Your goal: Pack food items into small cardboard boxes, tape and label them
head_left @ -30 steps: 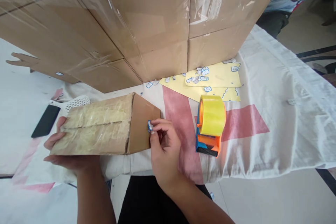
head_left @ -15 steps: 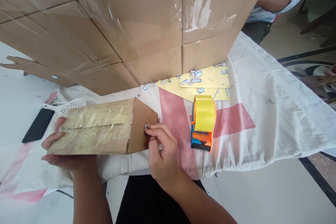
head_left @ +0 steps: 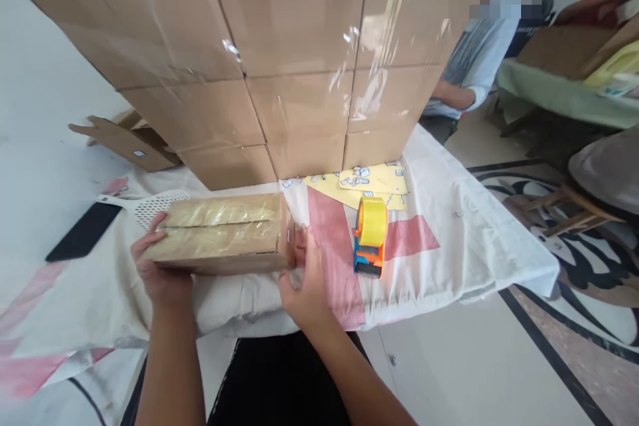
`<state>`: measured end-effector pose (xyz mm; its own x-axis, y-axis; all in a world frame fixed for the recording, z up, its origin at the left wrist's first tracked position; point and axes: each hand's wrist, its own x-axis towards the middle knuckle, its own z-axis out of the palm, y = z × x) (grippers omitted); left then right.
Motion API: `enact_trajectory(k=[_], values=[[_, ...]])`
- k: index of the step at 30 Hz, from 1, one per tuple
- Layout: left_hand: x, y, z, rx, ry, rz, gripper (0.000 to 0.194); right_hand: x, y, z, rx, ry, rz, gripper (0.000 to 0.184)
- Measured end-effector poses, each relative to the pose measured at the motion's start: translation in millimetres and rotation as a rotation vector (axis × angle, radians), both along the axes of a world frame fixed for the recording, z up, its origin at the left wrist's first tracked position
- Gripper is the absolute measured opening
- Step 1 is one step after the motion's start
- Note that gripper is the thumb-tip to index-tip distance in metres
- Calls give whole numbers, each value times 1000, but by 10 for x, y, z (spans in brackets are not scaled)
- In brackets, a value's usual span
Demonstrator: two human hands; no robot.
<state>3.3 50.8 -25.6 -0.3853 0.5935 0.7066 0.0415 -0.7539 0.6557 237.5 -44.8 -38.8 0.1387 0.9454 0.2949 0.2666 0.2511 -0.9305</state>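
Observation:
A taped cardboard box (head_left: 224,233) lies lengthwise in front of me, its top seam covered by shiny yellowish tape. My left hand (head_left: 162,266) grips its left end, fingers over the top edge and thumb hidden underneath. At the right end my right hand (head_left: 305,279) holds the box, thumb by the lower front corner and fingers against the end face. A small blue-edged label (head_left: 288,237) shows on that face. To the right stands an orange and blue tape dispenser (head_left: 370,239) with a yellow roll. Behind it lie yellow sheets (head_left: 374,180) bearing small labels.
A tall stack of taped cartons (head_left: 299,100) rises at the back. An open carton (head_left: 132,146) sits left of it. A dark phone (head_left: 82,233) and a white perforated paddle (head_left: 154,206) lie on the cloth-covered table (head_left: 424,286). A person (head_left: 459,80) is beyond the stack.
My right fingers have left their pinch on the small label, which now sits on the box end, and spread against that end. The box is turned slightly. My view has tilted up.

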Motion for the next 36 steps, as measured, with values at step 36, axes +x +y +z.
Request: enact_trajectory(k=[36], values=[[-227, -100, -356, -544, 430, -477, 73, 2437, -363, 849, 222, -103, -1069, 147]])
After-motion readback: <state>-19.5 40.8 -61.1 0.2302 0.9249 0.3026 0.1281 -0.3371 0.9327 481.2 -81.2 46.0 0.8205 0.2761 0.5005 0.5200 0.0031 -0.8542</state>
